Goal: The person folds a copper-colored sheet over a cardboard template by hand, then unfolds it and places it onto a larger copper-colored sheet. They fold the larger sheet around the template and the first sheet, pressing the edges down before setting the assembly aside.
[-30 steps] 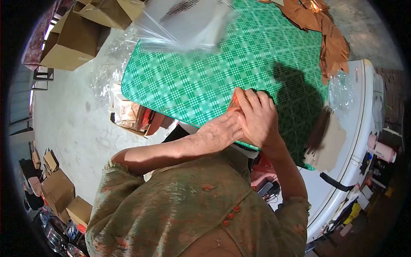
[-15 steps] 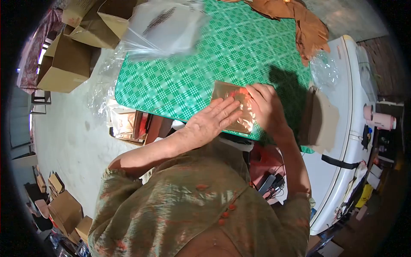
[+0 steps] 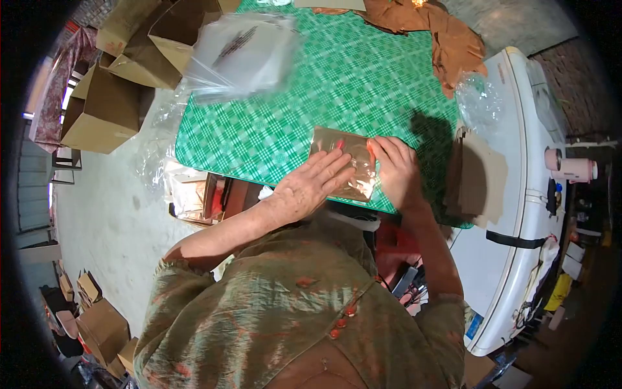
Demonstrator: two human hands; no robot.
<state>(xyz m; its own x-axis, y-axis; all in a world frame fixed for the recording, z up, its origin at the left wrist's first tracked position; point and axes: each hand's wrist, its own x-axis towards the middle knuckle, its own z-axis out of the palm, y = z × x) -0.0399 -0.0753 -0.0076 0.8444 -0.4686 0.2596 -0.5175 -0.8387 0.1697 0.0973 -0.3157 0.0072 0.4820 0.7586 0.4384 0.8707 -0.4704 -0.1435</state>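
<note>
A shiny brown, see-through plastic packet [image 3: 359, 188] lies on the green checked tabletop near its front edge. My left hand [image 3: 312, 183] rests flat over the packet's left and middle part, fingers stretched out; a small red spot shows at the fingertips. At the packet's right edge is my right hand [image 3: 396, 162], its fingers bent and close together, apparently pinching that edge. An orange-red glow shows at its fingertip. What lies under both hands is hidden.
A stack of clear plastic sleeves [image 3: 243, 58] sits at the table's back left. Brown crumpled paper [image 3: 457, 48] is at the back right. Brown sheets [image 3: 483, 178] stand by the right edge, beside a white appliance [image 3: 518, 194]. Open cardboard boxes [image 3: 107, 107] are on the left.
My left hand has slid slightly left and its fingers now lie flatter on the packet. The packet appears a little farther left in view. My right hand has curled more at the packet's edge.
</note>
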